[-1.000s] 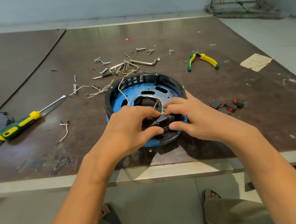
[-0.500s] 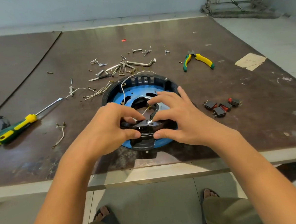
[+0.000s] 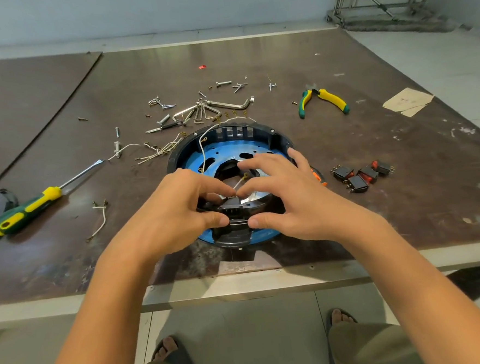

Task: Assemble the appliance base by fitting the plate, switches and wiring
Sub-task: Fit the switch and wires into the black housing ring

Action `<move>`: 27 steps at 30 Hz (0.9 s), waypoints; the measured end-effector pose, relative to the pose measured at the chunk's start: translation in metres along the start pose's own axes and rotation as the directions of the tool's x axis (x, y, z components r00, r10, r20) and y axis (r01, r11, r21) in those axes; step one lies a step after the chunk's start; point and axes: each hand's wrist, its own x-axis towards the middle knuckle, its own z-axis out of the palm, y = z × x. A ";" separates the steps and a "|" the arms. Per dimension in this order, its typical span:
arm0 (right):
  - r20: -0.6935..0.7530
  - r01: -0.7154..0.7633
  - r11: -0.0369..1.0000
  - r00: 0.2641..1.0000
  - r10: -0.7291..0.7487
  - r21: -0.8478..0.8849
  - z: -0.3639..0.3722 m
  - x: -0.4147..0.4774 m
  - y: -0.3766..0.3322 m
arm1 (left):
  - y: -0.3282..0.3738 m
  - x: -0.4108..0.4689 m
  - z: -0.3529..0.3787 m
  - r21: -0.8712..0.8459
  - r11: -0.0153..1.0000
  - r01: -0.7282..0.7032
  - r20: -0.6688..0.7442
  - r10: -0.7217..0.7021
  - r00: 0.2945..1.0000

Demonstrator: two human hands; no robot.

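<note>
- Now clamped from both sides: black socket block (image 3: 233, 208), pinched between thumb and forefinger of the left hand (image 3: 178, 211) and the right hand (image 3: 294, 203), fingertips almost meeting above it.
- Sits at the near rim of the appliance base (image 3: 280, 139), directly under the hands, long axis running left to right between the thumbs.
- Equally near either hand; likely calls for an even press down, toward the blue plate (image 3: 222, 150) beyond the fingertips.
- Beyond the left hand: loose white wire (image 3: 203, 156). Right of the right hand, on the table (image 3: 378, 229): spare switches (image 3: 360, 176).
</note>
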 end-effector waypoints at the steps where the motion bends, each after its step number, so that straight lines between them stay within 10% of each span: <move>1: 0.013 0.001 1.000 1.000 -0.002 0.028 -0.001 0.000 -0.001 | -0.002 0.000 -0.001 0.009 1.000 -0.002 0.011 0.002 1.000; 20: -0.135 0.036 0.999 0.990 -0.038 -0.020 0.018 0.008 -0.008 | 0.002 -0.012 -0.019 0.233 0.972 -0.015 0.078 -0.003 0.997; 27: -0.216 0.000 0.976 0.975 0.048 0.217 -0.005 0.006 0.017 | 0.003 -0.012 -0.015 0.189 0.981 0.040 -0.021 -0.036 0.999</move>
